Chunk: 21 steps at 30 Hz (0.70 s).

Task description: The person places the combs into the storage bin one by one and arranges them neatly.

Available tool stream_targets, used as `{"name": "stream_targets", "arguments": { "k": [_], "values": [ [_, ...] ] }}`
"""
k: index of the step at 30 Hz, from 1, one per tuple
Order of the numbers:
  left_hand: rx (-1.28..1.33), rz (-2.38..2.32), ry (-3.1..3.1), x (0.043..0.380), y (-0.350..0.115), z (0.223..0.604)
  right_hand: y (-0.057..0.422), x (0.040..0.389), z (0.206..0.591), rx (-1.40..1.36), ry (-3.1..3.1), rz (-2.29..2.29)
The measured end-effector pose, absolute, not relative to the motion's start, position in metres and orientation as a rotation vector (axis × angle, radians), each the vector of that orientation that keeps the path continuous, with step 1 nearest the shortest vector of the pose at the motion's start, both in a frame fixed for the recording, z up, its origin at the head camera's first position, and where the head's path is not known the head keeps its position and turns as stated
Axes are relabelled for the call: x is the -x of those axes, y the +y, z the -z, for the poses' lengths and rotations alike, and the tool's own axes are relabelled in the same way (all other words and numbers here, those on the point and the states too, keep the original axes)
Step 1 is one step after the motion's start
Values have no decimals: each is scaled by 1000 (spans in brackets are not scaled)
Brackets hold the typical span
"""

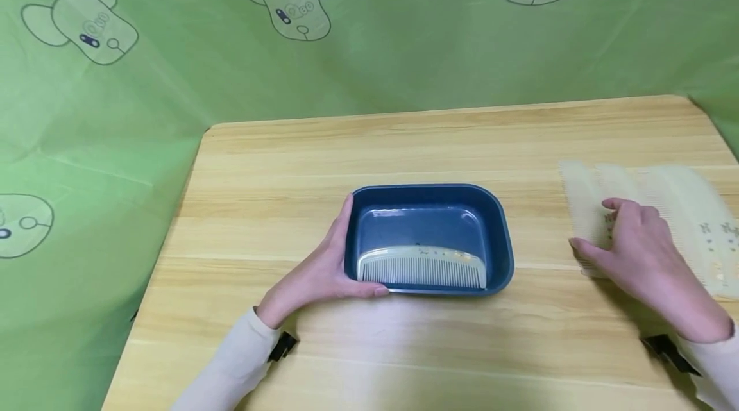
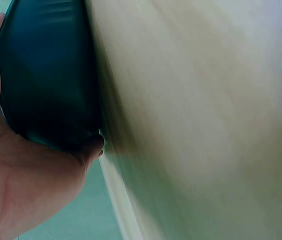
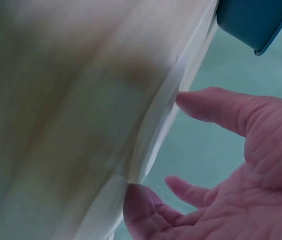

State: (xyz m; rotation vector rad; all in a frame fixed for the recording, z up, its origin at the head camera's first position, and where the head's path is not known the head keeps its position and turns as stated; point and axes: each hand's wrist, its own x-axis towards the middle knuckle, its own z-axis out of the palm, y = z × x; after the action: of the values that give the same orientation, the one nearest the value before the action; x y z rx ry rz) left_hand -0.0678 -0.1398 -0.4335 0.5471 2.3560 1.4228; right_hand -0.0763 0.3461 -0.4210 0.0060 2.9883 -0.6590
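Head view: the blue tray (image 1: 416, 231) is being gripped at its left end by the left hand (image 1: 331, 270), the thumb being laid along the near rim and the fingers being set against the left wall, presumably so that sliding is being prevented. A single comb (image 1: 424, 267) is being contained inside, laid lengthwise by the near wall, teeth towards the person; open room is being left behind it.

The hands are being held well apart. The right hand (image 1: 641, 244) is being placed over the leftmost comb (image 1: 580, 193) of the pale combs (image 1: 693, 206), which are being laid flat side by side near the worktop's (image 1: 265, 193) right edge. Its thumb and fingers are being parted across that comb, apparently to straddle its edges; how firmly it is being touched cannot be told from the blurred right wrist view.

Bare wood is being left between tray and row, and behind the tray up to the green cloth (image 1: 404, 65).
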Motion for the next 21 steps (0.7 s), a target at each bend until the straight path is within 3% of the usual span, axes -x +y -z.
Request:
{"name": "stream_targets", "arguments": {
  "k": [13,21],
  "values": [
    [-586,-1427,2368,72,-137,434,348,83,417,-1,2894,668],
    [-559,-1400,2371,70,-139,436,353,83,417,164,2816,858]
  ]
}}
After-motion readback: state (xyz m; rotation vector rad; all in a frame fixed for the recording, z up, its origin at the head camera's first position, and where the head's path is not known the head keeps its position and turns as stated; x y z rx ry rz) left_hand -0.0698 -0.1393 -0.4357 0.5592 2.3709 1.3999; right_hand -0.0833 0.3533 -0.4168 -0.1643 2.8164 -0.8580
